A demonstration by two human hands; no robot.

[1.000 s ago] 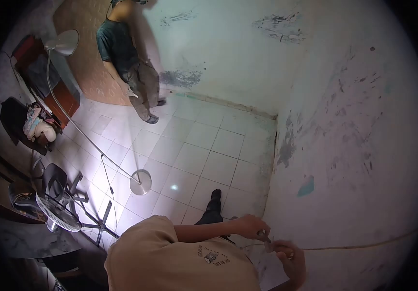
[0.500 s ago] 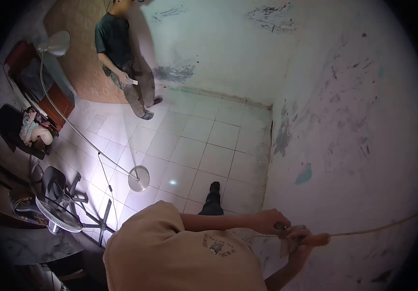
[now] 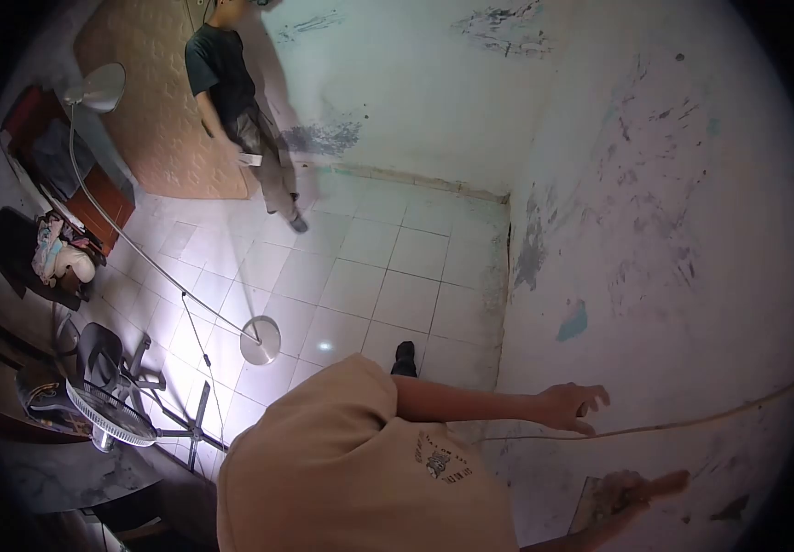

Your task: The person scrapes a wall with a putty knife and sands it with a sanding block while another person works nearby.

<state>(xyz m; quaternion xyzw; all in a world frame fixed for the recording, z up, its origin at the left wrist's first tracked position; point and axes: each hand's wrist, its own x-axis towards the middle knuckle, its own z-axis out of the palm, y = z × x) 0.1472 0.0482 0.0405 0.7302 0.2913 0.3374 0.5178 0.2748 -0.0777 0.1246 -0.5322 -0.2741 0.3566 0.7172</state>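
Observation:
My left hand (image 3: 573, 408) is raised before the right wall, its fingers curled and partly apart around a small dark object (image 3: 583, 408) that I cannot make out. Lower and further right, my right hand (image 3: 620, 495) grips a scraper with a flat blade (image 3: 586, 508) and a wooden handle (image 3: 668, 485); hand and tool are blurred. The two hands are apart. Between them a thin cord (image 3: 668, 426) runs along the wall (image 3: 636, 331), which has grey marks and a teal patch.
A co-worker (image 3: 224, 78) stands at the upper left, holding a small pale object (image 3: 249, 160). A floor lamp (image 3: 260, 340) stands on the tiles. At the left are a fan (image 3: 111, 412), an office chair (image 3: 100, 354), a red chair (image 3: 107, 207) and piled cloths (image 3: 61, 253).
My hands have parted: the left has risen slightly, and the right has moved down and right with the scraper. The cord at the wall hangs lower. The co-worker's arm and legs have shifted.

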